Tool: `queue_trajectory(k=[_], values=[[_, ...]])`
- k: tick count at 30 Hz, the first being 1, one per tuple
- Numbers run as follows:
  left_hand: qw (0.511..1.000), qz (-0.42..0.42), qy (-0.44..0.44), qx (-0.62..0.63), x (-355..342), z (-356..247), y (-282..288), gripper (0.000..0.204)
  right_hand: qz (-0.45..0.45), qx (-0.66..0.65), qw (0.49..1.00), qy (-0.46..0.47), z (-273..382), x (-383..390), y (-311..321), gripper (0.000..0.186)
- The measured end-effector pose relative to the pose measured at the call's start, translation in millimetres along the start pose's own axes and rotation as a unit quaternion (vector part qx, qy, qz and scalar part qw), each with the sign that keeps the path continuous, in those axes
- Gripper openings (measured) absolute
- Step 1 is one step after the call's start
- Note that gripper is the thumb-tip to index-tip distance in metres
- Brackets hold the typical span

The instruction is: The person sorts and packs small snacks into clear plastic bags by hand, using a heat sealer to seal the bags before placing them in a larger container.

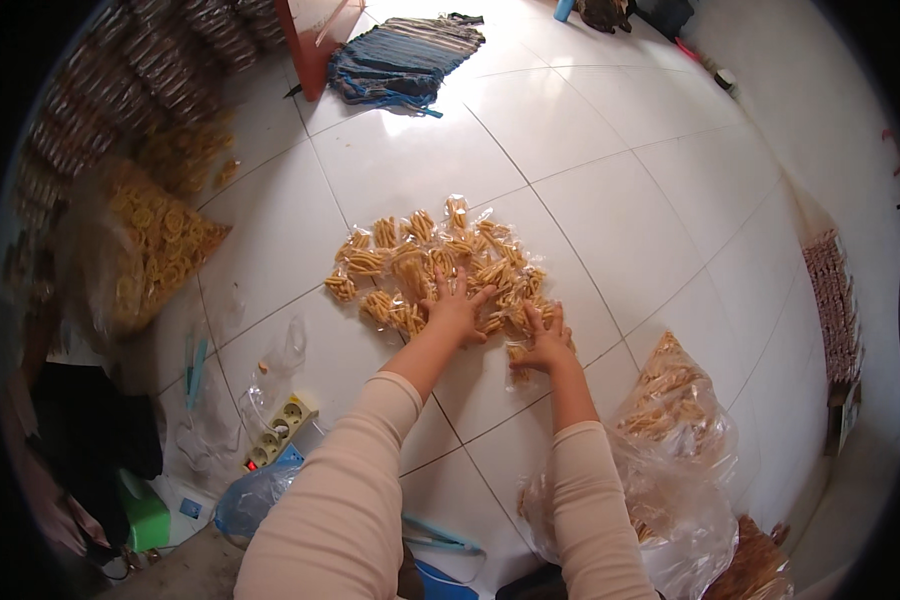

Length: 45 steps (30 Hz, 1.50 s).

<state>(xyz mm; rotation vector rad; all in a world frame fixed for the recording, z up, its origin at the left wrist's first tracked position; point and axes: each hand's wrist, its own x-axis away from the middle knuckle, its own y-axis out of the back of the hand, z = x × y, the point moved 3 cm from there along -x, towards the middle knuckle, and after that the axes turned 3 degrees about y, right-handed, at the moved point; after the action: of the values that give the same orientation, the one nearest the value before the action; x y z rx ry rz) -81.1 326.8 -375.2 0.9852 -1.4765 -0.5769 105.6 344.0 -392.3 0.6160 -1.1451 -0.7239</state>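
A heap of small clear packets [365, 262] of golden-brown stick snacks lies on the white tiled floor in the middle. My left hand [457, 312] rests on the near part of the heap, its fingers spread over the packets. Close beside it, my right hand [544, 345] lies on the heap's near right edge, fingers also spread. Neither hand is closed around a packet. One packet [519, 370] sticks out beneath my right hand. The packets directly under both palms are hidden.
At left stands a large clear bag [165, 240] of ring-shaped snacks, below stacked packets [160, 60]. A yellowish power strip [282, 430] lies near my left forearm. Right of my right forearm sits a big bag [675, 420] of snacks. A striped cloth [400, 62] lies at the back.
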Motion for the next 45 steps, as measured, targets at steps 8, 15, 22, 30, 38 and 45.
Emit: queue_trajectory(k=[8, 15, 22, 30, 38, 45], values=[[0.996, -0.074, -0.048, 0.027, 6.1, 2.1, -8.4, 0.071, -0.183, -0.014, 0.983, -0.016, 19.0, 25.8, -37.9, 0.077], [0.981, -0.132, -0.117, 0.078, 8.7, 15.1, -24.3, 0.052, -0.19, -0.084, 0.978, -0.015, 21.3, 63.0, -67.2, 0.064], [0.928, -0.123, -0.132, 0.325, 7.9, 46.0, -28.5, 0.046, -0.104, -0.328, 0.93, 0.131, 71.0, 140.6, 4.7, 0.063], [0.756, -0.105, -0.188, 0.618, 96.1, 1.8, 75.1, 0.05, 0.097, -0.324, 0.904, 0.26, 43.8, 331.5, 108.6, 0.063], [0.739, 0.014, -0.407, 0.536, 278.7, -134.5, 148.9, 0.053, 0.037, -0.011, 0.995, 0.092, -148.5, 384.7, 44.3, 0.076], [0.754, 0.114, -0.607, 0.224, 357.9, -243.6, 56.9, 0.064, -0.196, 0.155, 0.968, -0.026, -154.3, 415.4, 83.3, 0.075]])
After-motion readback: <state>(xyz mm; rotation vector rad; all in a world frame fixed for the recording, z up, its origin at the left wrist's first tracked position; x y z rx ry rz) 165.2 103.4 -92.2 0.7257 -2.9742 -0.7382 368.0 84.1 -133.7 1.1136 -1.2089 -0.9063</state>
